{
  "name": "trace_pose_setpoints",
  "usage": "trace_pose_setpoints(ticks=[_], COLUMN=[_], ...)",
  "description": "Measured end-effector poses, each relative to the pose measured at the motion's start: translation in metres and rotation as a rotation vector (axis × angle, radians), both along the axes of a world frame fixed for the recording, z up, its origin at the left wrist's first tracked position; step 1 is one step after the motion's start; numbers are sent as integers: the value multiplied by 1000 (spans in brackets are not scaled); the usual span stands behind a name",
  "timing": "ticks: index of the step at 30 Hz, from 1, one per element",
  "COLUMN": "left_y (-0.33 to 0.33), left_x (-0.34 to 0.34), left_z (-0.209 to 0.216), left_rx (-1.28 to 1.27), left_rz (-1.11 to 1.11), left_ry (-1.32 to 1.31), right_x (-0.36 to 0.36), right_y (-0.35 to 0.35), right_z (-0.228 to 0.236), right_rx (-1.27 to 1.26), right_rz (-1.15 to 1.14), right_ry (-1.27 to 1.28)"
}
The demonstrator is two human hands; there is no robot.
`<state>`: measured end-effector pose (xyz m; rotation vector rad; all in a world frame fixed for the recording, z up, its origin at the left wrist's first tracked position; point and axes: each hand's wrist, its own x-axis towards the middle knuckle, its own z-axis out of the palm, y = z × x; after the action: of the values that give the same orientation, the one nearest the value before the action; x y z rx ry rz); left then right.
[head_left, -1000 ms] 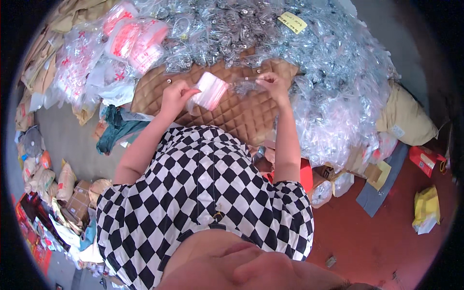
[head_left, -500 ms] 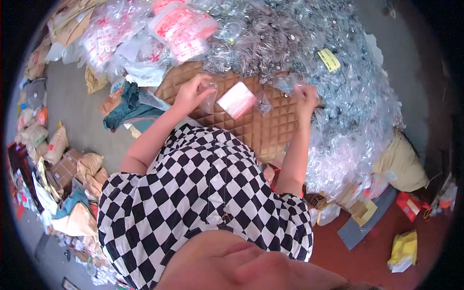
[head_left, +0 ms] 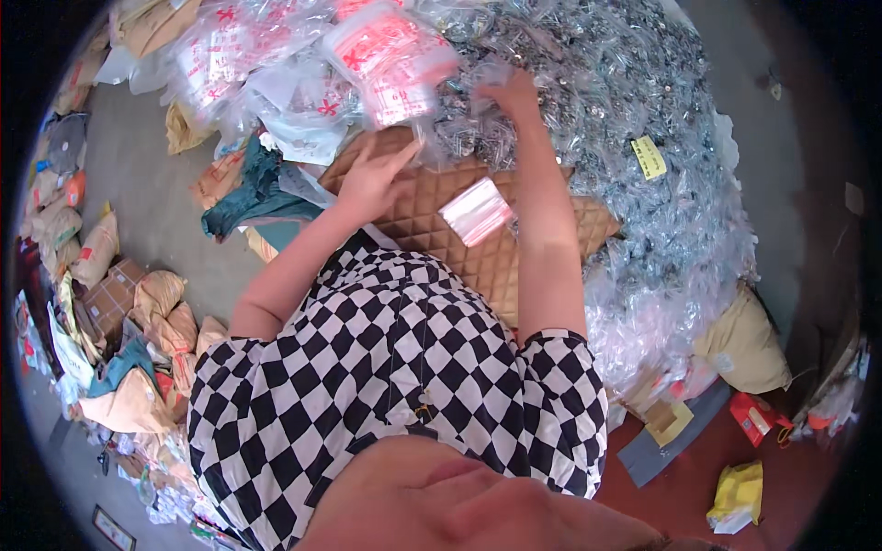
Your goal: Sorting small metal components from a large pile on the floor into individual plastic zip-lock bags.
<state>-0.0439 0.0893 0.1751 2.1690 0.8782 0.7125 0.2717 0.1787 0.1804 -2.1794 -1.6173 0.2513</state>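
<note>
A brown quilted pad [head_left: 413, 220] lies before me, with a stack of small clear bags with red and white stripes [head_left: 475, 212] on it. My left hand [head_left: 375, 181] hovers over the pad's far left part, fingers stretched and apart. Just beyond its fingertips is a bundle of red-printed clear bags [head_left: 395, 69]. My right hand [head_left: 512, 95] reaches far forward over a heap of small filled clear bags [head_left: 597, 119]. Its fingers are curled and slightly blurred around a thin clear plastic bag [head_left: 494, 75]; what the bag contains cannot be made out.
The heap spreads to the right, with a yellow label [head_left: 648, 158] on it. Teal cloth [head_left: 262, 197] lies left of the pad. Stuffed sacks and a carton [head_left: 119, 298] stand farther left. At lower right are a beige sack [head_left: 749, 340] and a yellow bag [head_left: 738, 496].
My right hand has moved forward and left from the pad's right edge to the heap. The clear bag has left my left hand, whose fingers have spread. The view has shifted slightly.
</note>
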Motion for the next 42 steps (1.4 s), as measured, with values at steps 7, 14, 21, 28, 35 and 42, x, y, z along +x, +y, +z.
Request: trace_pose_setpoints(ticks=[7, 14, 21, 28, 35, 42], left_y=[6, 11, -4, -1, 0, -14], left_x=[-8, 46, 63, 74, 70, 78], left_z=[-35, -8, -2, -2, 4, 14], left_rx=[-45, -2, 91, 24, 180, 114], left_rz=[85, -192, -584, -675, -660, -625], left_ry=[-103, -373, -293, -252, -222, -274], right_x=[8, -59, -71, -48, -74, -99], right_y=[-49, -152, -193, -236, -235, -228], right_z=[23, 63, 104, 93, 103, 102], right_rx=[15, 65, -207, -69, 71, -22], right_rz=[-112, -41, 180, -123, -199, 21], right_ry=[318, 854, 0, 409, -155, -30])
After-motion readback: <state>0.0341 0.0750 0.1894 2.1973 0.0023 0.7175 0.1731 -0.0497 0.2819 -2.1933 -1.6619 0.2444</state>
